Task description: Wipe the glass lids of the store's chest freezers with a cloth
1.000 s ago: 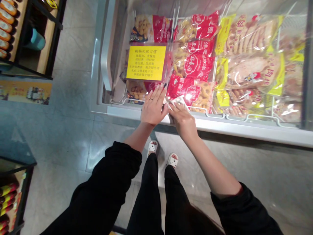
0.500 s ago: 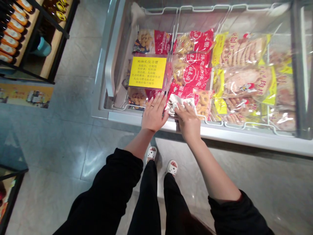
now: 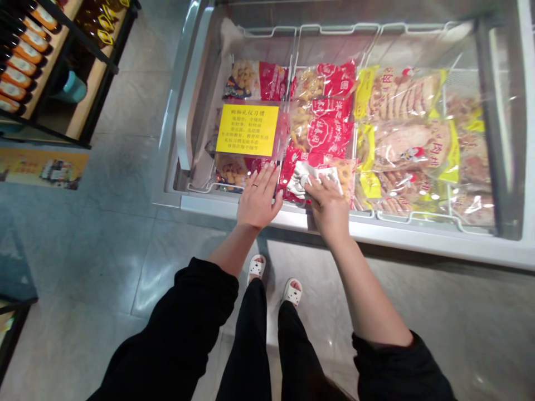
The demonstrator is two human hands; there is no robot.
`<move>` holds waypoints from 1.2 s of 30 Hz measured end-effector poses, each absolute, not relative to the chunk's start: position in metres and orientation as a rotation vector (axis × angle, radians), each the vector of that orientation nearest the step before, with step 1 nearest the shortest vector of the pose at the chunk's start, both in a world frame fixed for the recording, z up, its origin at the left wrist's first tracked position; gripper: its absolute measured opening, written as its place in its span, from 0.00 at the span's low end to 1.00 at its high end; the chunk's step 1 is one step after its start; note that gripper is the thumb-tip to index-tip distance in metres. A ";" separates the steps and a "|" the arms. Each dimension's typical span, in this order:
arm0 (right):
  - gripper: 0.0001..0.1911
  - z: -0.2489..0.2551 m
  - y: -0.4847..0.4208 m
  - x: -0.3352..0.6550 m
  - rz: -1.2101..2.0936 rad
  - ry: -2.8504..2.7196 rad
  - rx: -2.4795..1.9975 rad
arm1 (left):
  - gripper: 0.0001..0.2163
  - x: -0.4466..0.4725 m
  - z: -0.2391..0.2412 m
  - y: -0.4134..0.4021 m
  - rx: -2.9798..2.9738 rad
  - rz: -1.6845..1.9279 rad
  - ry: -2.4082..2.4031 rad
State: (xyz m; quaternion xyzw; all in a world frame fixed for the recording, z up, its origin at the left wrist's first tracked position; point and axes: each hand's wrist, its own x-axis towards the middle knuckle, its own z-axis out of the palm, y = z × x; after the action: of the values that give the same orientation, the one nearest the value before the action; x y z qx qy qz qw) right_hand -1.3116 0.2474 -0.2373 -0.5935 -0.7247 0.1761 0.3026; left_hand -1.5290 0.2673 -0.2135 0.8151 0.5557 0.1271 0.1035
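My left hand (image 3: 258, 199) lies flat with its fingers stretched out on the clear glass top of a chest freezer (image 3: 401, 238), close to its front edge. To its right, my right hand (image 3: 330, 210) presses a crumpled white cloth (image 3: 297, 179) against the glass, the fingers bent over the cloth's right part. A yellow paper sign (image 3: 248, 130) with printed characters sits on the glass just beyond my left hand. Under the glass are red packets of frozen food (image 3: 328, 131), partly covered by the cloth, and yellow-edged bags of meat (image 3: 413, 142).
White wire dividers (image 3: 368, 43) split the freezer's inside. A grey handle (image 3: 188, 122) runs along the lid's left side. At the upper left, a shelf rack (image 3: 97, 100) holds several bottles (image 3: 23, 64) and a blue container (image 3: 73, 89). My feet in white slippers (image 3: 292, 292) stand before the freezer.
My right hand has slid the cloth slightly to the right over the glass, widening the gap to my left hand. My left hand stays flat by the sign. The view has shifted a little.
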 end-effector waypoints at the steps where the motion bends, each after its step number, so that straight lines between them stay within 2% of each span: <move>1: 0.24 -0.236 0.245 -1.315 0.487 -1.953 -1.541 | 0.28 -1.529 -0.213 0.267 2.412 0.370 1.636; 6: 0.19 -0.229 0.221 -1.293 0.665 -2.087 -1.376 | 0.28 -1.529 -0.212 0.267 2.414 0.366 1.625; 9: 0.18 -0.231 0.217 -1.272 0.649 -1.996 -1.431 | 0.28 -1.529 -0.212 0.267 2.398 0.378 1.627; 14: 0.22 -0.241 0.237 -1.290 0.529 -1.796 -1.589 | 0.27 -1.528 -0.212 0.267 2.409 0.377 1.632; 18: 0.25 -0.237 0.239 -1.317 0.608 -1.883 -1.537 | 0.28 -1.529 -0.213 0.268 2.417 0.401 1.616; 25: 0.18 -0.231 0.211 -1.275 0.641 -1.976 -1.455 | 0.28 -1.529 -0.215 0.267 2.448 0.381 1.613; 32: 0.22 -0.244 0.244 -1.292 0.476 -1.817 -1.598 | 0.27 -1.528 -0.214 0.266 2.460 0.426 1.588; 36: 0.26 -0.239 0.238 -1.316 0.533 -1.897 -1.562 | 0.27 -1.529 -0.214 0.265 2.485 0.432 1.553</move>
State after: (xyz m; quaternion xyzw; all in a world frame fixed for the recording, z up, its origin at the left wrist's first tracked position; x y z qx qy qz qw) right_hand -1.3164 0.2382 -0.2388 -0.5908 -0.7177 0.2017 0.3085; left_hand -1.5285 0.2653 -0.2137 0.8356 0.5221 0.1453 0.0894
